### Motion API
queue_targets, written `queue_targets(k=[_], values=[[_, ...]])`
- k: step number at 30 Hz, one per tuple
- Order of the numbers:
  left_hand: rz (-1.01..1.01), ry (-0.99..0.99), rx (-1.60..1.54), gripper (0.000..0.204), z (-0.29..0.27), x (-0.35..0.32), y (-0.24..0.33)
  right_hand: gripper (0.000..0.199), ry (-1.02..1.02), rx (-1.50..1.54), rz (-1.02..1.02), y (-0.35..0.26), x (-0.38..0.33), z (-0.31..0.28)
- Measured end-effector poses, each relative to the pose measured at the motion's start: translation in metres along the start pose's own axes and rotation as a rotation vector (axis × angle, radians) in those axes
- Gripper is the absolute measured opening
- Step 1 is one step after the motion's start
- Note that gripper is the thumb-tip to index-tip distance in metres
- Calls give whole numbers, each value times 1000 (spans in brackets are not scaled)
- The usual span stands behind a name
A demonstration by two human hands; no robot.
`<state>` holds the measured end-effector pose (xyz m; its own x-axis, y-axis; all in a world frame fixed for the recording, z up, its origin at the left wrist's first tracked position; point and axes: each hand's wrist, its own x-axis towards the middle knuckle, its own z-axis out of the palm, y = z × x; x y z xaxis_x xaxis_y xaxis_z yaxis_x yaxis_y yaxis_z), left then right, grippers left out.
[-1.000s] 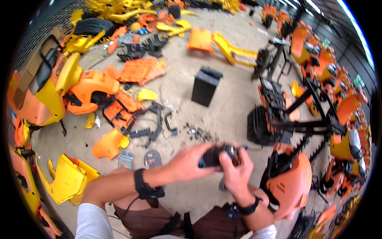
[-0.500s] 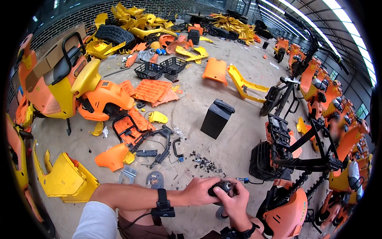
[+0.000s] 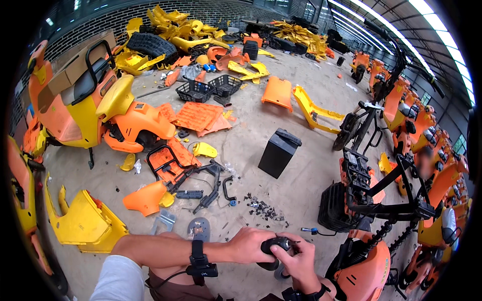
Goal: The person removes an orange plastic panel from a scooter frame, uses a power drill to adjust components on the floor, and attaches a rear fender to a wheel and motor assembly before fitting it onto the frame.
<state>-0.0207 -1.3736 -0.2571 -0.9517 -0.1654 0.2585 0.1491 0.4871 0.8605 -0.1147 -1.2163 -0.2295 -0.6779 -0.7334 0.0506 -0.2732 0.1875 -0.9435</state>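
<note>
Both hands meet low in front of me on a black cordless drill (image 3: 274, 244). My left hand (image 3: 249, 246) comes in from the left and is wrapped round its body. My right hand (image 3: 299, 258) closes on the front end, thumb pressed against the chuck, and a thin dark bit shows by its fingers. Part of the drill's dark grip shows below my hands. On the floor just beyond lie several small black screws and fittings (image 3: 266, 209). A cable with a blue connector (image 3: 314, 231) lies right of them.
A black box-shaped battery (image 3: 279, 154) stands ahead. A stripped scooter frame (image 3: 371, 193) is close on my right. Orange and yellow panels (image 3: 145, 197), a black bracket (image 3: 211, 185) and a partly dismantled scooter (image 3: 95, 108) lie leftward. Black crates (image 3: 195, 91) and panel piles (image 3: 175, 30) are farther back.
The drill has turned in my hands, its front now tipped toward the right. My view has shifted slightly, so the surroundings sit a little lower and farther right.
</note>
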Motion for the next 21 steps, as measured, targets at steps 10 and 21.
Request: queue_targets(k=[10,21], values=[[-135,-246,-229,42,-15,-8,4,40,-344,34,-132,-13,4,-16],[-419,-95,-420,30,-26,-6,17,40,-179,-21,-144,19,25,-17]])
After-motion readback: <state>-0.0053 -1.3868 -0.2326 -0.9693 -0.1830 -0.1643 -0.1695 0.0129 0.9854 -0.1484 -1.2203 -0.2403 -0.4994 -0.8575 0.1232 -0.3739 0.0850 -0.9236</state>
